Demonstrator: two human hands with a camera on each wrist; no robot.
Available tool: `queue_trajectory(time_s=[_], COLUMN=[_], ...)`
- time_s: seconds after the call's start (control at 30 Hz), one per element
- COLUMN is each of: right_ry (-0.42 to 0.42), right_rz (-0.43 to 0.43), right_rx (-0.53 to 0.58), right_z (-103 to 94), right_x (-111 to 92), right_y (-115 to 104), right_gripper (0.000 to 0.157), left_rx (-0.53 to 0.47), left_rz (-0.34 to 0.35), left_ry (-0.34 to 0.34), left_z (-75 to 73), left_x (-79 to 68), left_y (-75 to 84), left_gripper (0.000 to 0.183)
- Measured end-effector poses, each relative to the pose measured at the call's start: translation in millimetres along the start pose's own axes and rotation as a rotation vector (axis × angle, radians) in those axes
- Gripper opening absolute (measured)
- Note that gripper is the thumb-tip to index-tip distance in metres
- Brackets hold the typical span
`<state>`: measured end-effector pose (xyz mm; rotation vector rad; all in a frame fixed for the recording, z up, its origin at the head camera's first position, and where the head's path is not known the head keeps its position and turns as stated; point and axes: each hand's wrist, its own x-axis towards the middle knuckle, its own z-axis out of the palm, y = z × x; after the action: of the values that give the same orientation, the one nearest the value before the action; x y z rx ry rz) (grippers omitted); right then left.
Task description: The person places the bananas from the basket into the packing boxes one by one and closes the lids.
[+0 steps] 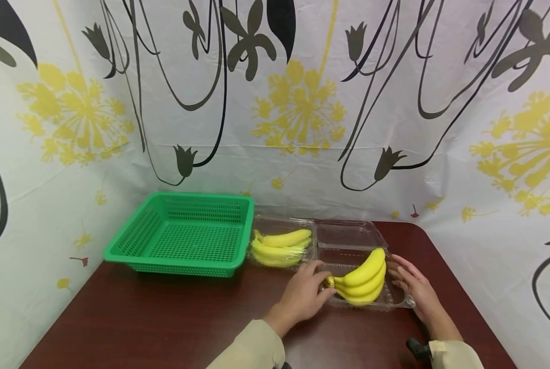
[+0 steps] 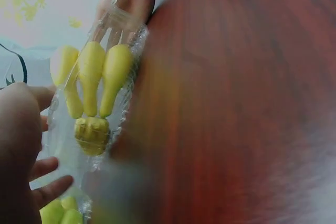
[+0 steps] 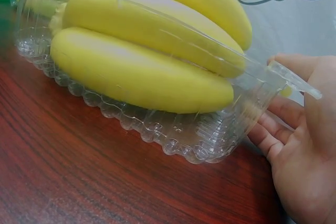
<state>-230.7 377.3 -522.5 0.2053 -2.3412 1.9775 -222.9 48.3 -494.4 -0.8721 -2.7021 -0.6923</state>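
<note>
A bunch of three yellow bananas (image 1: 364, 279) lies in a clear plastic clamshell box (image 3: 152, 124), its lid (image 1: 348, 233) folded back toward the wall. By the stem end is my left hand (image 1: 303, 289), fingers loosely bent and spread beside the box's left side. The left wrist view shows a gap between those fingertips and the stem (image 2: 92, 135). Along the box's right end, my right hand (image 3: 304, 140) has its fingers laid against the outside of the clear wall, with the thumb near the rim.
A green plastic basket (image 1: 196, 270) stands at the back left of the dark red-brown table (image 1: 164, 318). Between basket and box sits another clear box with a second banana bunch (image 1: 281, 248). A patterned white cloth (image 1: 275, 123) hangs behind the table.
</note>
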Motion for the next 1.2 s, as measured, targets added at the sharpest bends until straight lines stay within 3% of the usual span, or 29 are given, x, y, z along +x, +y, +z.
queue_trajectory(time_s=[0.13, 0.33, 0.5, 0.63, 0.8, 0.93, 1.03, 1.2], right_ry=[0.004, 0.011, 0.012, 0.020, -0.013, -0.041, -0.012, 0.049], right_rz=[0.006, 0.010, 0.022, 0.021, 0.025, 0.076, 0.101, 0.114], right_rx=[-0.007, -0.029, -0.039, -0.031, 0.049, 0.079, 0.055, 0.115], right_z=[0.4, 1.4, 2.9, 3.6, 2.1, -3.5, -7.3, -6.4], right_x=[2.0, 5.0, 7.4, 8.5, 9.7, 15.3, 23.6, 40.8], right_y=[0.0, -1.1, -2.5, -5.1, -6.5, -9.1, -14.3, -21.8], right_gripper=[0.054, 0.055, 0.055, 0.056, 0.058, 0.062, 0.065, 0.069], left_rx=[-0.204, -0.619, -0.955, -1.171, -1.210, -1.217, -1.216, -1.151], left_rz=[-0.098, -0.235, -0.336, -0.347, -0.336, -0.306, -0.278, -0.267], left_ry=[0.133, 0.294, 0.254, 0.207, 0.168, 0.166, 0.157, 0.091], left_z=[7.0, 18.6, 27.8, 29.6, 28.6, 29.1, 30.8, 32.3], left_x=[-7.1, -15.4, -17.4, -15.6, -17.6, -21.2, -21.3, -17.4], left_y=[-2.7, -2.6, -3.8, -7.3, -9.7, -7.8, -6.7, -5.3], left_gripper=[0.040, 0.043, 0.055, 0.063, 0.069, 0.071, 0.072, 0.077])
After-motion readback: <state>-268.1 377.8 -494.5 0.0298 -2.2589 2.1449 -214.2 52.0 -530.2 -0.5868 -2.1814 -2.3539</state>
